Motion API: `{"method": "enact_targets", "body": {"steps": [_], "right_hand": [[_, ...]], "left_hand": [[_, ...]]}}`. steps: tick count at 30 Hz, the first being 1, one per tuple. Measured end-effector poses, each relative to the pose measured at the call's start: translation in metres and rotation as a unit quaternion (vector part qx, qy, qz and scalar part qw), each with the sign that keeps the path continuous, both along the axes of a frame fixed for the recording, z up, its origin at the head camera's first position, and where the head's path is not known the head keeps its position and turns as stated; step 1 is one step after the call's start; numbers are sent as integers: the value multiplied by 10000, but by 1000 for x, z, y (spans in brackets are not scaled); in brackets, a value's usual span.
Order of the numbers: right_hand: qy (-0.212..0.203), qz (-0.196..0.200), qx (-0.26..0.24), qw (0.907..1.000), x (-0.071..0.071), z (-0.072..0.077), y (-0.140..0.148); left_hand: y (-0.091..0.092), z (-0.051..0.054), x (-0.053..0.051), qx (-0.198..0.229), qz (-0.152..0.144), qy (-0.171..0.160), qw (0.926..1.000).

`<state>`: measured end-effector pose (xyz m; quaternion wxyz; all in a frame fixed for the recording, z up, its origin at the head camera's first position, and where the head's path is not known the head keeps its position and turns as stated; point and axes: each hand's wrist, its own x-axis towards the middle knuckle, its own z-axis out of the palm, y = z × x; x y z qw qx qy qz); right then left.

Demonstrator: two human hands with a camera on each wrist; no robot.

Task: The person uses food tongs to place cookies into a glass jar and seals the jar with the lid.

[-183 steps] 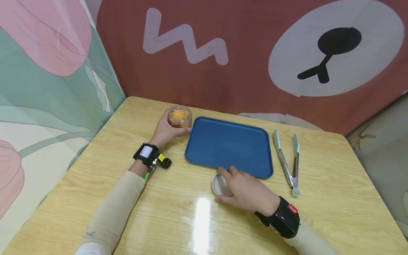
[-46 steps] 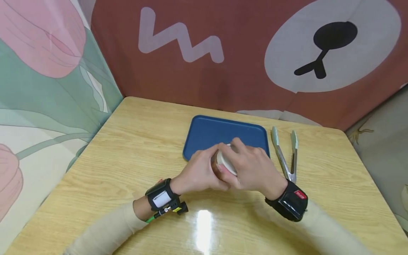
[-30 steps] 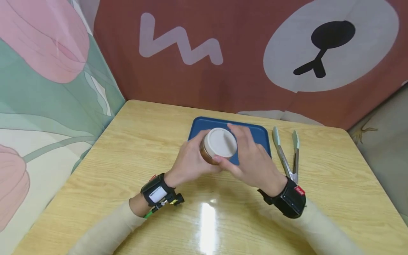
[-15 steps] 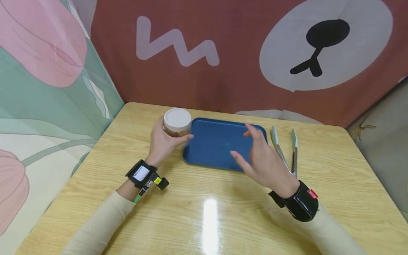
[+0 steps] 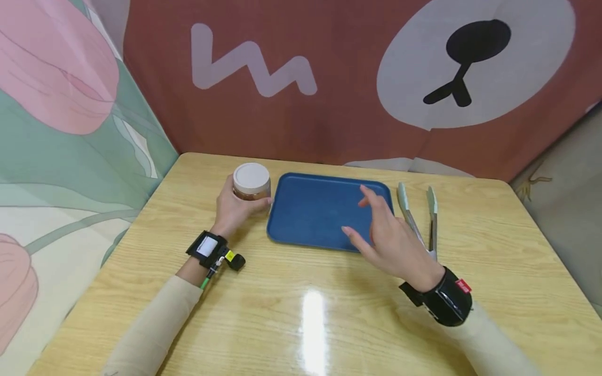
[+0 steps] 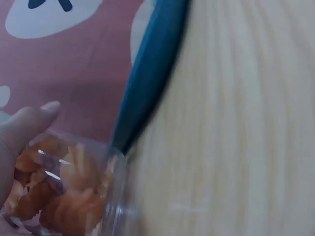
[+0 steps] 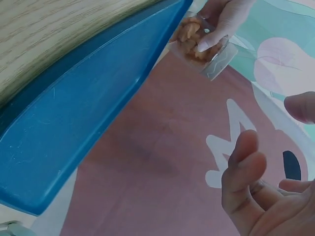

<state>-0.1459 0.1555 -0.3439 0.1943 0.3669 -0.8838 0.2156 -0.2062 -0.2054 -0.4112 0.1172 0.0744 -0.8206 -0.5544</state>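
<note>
A clear jar (image 5: 254, 195) of orange-brown, ridged pieces has a white lid (image 5: 252, 176) on its top. My left hand (image 5: 232, 211) grips the jar round its side, just left of the blue tray; in the left wrist view the pieces show through the jar wall (image 6: 74, 191). Whether the jar's base touches the table, I cannot tell. Over the front right part of the tray (image 5: 320, 211) hovers my right hand (image 5: 395, 245), thumb and fingers apart, holding nothing. The right wrist view also shows its spread fingers (image 7: 243, 172).
To the right of the tray lie tongs (image 5: 433, 230) with pale green tips, their arms spread, partly behind my right hand. The wooden table (image 5: 263, 324) meets a wall covering (image 5: 329, 125) at the back.
Earlier the jar was uncovered and its lid lay under my right hand. Both hands met and the lid went on. My right hand let go; my left carried the jar back left.
</note>
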Motion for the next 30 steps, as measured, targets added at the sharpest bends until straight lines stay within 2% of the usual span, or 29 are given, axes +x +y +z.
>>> {"method": "enact_targets", "body": {"steps": [3, 5, 11, 14, 16, 18, 19, 20, 23, 27, 30], "right_hand": [[-26, -45, 44, 10000, -1, 0, 1], [-34, -101, 117, 9999, -2, -1, 3], [12, -275, 383, 9989, -10, -4, 8], [61, -282, 379, 9989, -15, -6, 12], [97, -315, 373, 9988, -18, -6, 16], [156, -409, 355, 9984, -21, -6, 21], [182, -489, 340, 9981, -22, -6, 24], [193, -572, 315, 9977, -24, -6, 27], [210, -833, 220, 9961, -30, -7, 39], [333, -1081, 153, 9935, -39, -6, 60], [430, -1297, 176, 9905, -48, -4, 76]], "left_hand": [[-3, -3, -3, -46, -8, -16, 10000], [-5, -4, -5, -62, -131, -60, 9999], [-14, -7, -13, 19, -926, -303, 9952], [-20, -8, -12, 5, -1208, -472, 9916], [-24, -5, -9, -384, -1289, -512, 9896], [-29, 0, -6, -1226, -1246, -590, 9828], [-32, 3, -4, -1769, -1208, -597, 9750], [-35, 7, -3, -2320, -1158, -613, 9639], [-45, 20, 1, -3720, -1075, -562, 9203], [-56, 37, 3, -4847, -1033, -195, 8684], [-62, 47, 2, -5486, -981, 86, 8303]]}}
